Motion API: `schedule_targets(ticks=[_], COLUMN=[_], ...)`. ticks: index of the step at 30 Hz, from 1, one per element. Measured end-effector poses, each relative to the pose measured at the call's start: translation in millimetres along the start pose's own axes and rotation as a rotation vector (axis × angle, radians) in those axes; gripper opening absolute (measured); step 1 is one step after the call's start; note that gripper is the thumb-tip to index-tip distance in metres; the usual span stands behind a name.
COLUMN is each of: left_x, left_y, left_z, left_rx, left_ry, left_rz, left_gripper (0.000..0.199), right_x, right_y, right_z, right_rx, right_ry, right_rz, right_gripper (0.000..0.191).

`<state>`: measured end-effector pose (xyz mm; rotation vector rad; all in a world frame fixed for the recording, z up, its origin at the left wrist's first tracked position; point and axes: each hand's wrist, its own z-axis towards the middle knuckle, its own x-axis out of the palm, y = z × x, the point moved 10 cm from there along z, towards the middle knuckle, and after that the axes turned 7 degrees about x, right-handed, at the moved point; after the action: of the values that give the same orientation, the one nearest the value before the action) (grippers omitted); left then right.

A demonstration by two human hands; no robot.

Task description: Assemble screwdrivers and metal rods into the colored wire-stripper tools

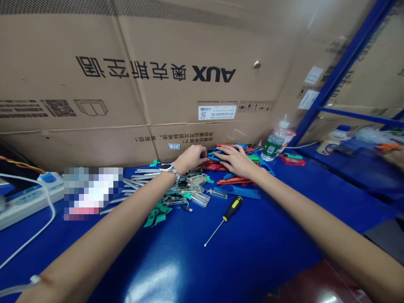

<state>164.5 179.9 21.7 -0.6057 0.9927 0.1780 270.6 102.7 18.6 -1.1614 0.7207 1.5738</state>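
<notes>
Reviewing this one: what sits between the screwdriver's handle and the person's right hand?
The head view shows a flat blue piece and some orange-red pieces between the screwdriver and the right hand.

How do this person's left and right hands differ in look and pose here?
The left hand is curled, while the right hand is flatter with its fingers spread.
A watch sits at the left hand's wrist; the right hand's wrist is bare.
Both are at the pile of red and blue pieces.
</notes>
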Motion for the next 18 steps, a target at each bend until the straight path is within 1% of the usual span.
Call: schedule_targets(ticks=[2, 4, 7, 10, 12, 14, 18], left_x=[-3.7, -7.0, -10.6, -13.4, -13.3, -10.5, -1.1], left_y=[2.5, 7.4, 15.5, 23.0, 27.4, 30.8, 33.5], left_z=[-4.3, -11.9, -25.5, -34.3, -34.4, -30.4, -17.6], left_rx=[0.016, 0.008, -0.020, -0.051, -0.071, -0.091, -0.134], left_ry=[-0.012, -0.009, 0.009, 0.042, 0.093, 0.171, 0.324], left_rz=[-0.025, -0.031, -0.032, -0.018, -0.007, 0.002, 0.049], left_gripper=[0.002, 0.008, 0.014, 0.017, 0.016, 0.014, 0.018], right_x=[3.1, 6.1, 7.5, 1.5, -4.0, -6.0, -1.7], right_y=[2.0, 3.9, 6.3, 13.6, 20.2, 24.2, 21.1], right_z=[0.9, 1.9, 2.5, 1.1, 0.1, 0.6, 6.8], right_rx=[-0.036, -0.047, -0.018, -0.011, -0.024, -0.027, 0.024], right_ry=[0.011, 0.017, 0.016, -0.017, -0.041, -0.038, -0.005], right_rz=[-0.006, -0.012, -0.006, 0.012, 0.029, 0.037, 0.037], right_gripper=[0.045, 0.046, 0.051, 0.055, 0.055, 0.052, 0.042])
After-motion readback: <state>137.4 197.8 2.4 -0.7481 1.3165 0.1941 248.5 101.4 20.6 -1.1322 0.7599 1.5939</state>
